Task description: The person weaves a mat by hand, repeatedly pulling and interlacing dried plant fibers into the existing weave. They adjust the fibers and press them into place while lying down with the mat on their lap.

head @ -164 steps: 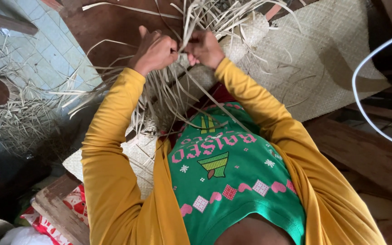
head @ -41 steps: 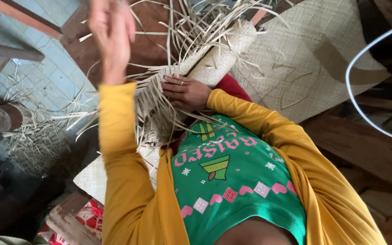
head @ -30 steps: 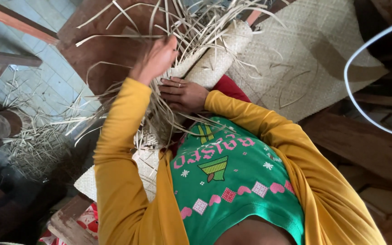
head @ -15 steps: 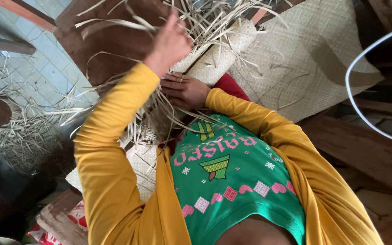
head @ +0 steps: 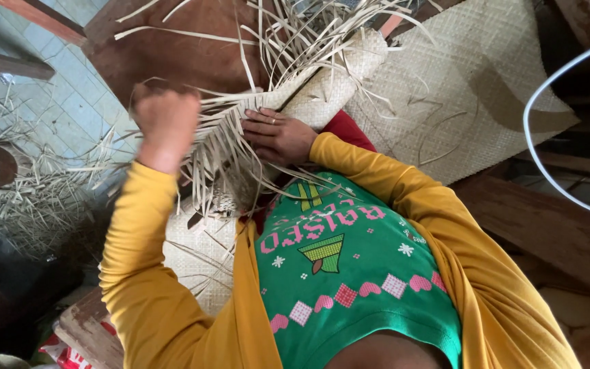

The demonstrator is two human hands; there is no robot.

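**Left hand pulls back with strands, right hand pins the weave**

The left hand [head: 166, 123] is closed in a fist around pale straw strips [head: 227, 130] — half a second ago it was raised higher, toward the loose ends at the top, and it has now dropped lower and further left, drawing the strips taut across the work. The right hand [head: 278, 134] has not moved: it lies flat, fingers spread narrow, pressing on the half-woven mat [head: 336, 82] just above the person's green shirt front. The mat rests in the lap, its rolled woven part running up and right, unwoven ends fanning out at the top. A finished woven mat [head: 459, 89] lies on the floor beyond — and loose straw scraps [head: 42, 198] litter the tiled floor on the left.
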